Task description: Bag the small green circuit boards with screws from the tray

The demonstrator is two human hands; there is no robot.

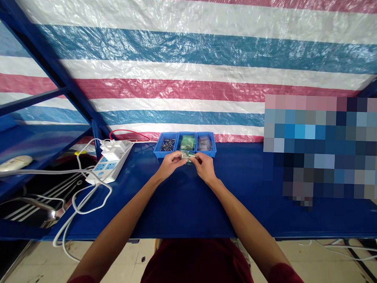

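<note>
Between my two hands is a small green-tinted plastic packet [188, 155], pinched at both sides in front of the blue bins. My left hand [171, 163] has its thumb and fingers closed on the packet's left side. On the right side, the fingertips of my right hand [204, 166] grip the same packet. Just behind stand three blue bins side by side. Loose metal screws or similar pins [167, 145] fill the left bin, green packets [187, 141] lie in the middle one, and clear packets [204, 143] in the right one. The packet's contents are too small to make out.
A white power strip [109, 167] with plugged-in adapters sits left on the blue table [186, 211], its white cables looping over the front edge. A white mouse [15, 163] rests on the left shelf. Striped sheeting [190, 92] hangs behind. The right side is blurred by pixelation.
</note>
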